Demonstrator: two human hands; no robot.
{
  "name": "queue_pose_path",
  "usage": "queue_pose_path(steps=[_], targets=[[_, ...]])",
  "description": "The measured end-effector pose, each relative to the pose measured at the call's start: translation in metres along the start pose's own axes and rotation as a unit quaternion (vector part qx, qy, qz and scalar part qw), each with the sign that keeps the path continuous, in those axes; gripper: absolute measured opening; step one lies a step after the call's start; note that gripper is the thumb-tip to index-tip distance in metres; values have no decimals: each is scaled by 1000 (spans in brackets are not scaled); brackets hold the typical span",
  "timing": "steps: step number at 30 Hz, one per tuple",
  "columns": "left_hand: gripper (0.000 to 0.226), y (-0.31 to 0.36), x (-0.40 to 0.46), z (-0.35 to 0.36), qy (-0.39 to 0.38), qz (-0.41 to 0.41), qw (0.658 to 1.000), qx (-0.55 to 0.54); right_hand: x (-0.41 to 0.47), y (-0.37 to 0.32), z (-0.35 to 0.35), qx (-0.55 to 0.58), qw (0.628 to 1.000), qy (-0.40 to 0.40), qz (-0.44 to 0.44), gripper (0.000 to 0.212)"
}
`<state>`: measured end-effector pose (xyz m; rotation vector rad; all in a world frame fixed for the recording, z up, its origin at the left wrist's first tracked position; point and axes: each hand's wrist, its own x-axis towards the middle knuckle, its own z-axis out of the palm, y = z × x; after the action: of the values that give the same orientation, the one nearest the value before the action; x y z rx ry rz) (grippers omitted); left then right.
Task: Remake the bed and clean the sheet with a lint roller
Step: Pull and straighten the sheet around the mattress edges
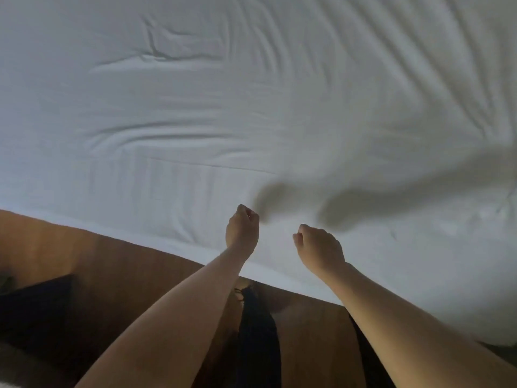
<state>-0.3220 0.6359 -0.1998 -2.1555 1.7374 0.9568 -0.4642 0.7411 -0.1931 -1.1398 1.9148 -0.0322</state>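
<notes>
Over the near edge of the wrinkled white sheet (pixel 251 107), we hold our left hand (pixel 242 228) and right hand (pixel 320 247) curled into fists, gripping nothing we can see.

1. Your left hand (pixel 242 229) and right hand (pixel 319 246) hid their curled fingers; any grip was unclear.
2. The sheet (pixel 251 93) ran past three edges.
3. Dark fabric (pixel 258 331) below was blurred.

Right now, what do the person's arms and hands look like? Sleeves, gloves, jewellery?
Both forearms are bare, no sleeves in view. The left hand and right hand wear no gloves. No watch or bracelet shows. Too blurred to tell any rings.
</notes>
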Motion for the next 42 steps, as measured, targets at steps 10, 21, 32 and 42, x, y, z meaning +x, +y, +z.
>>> queue_pose_path(steps=[10, 21, 32, 42], targets=[[42, -215, 59, -75, -55, -97, 992, -60, -10, -156, 143, 224, 958, -76, 163, 46], [30, -243, 124, -108, -110, -287, 866, -395, 28, -207, 169, 620, 609, 115, 481, 21], [32, -278, 71, -108, -51, -267, 897, -349, -4, -216, 196, 557, 663, 173, 469, 29], [47, -290, 134, -165, -177, -285, 865, -374, 7, -222, 190, 546, 622, 202, 523, 69]])
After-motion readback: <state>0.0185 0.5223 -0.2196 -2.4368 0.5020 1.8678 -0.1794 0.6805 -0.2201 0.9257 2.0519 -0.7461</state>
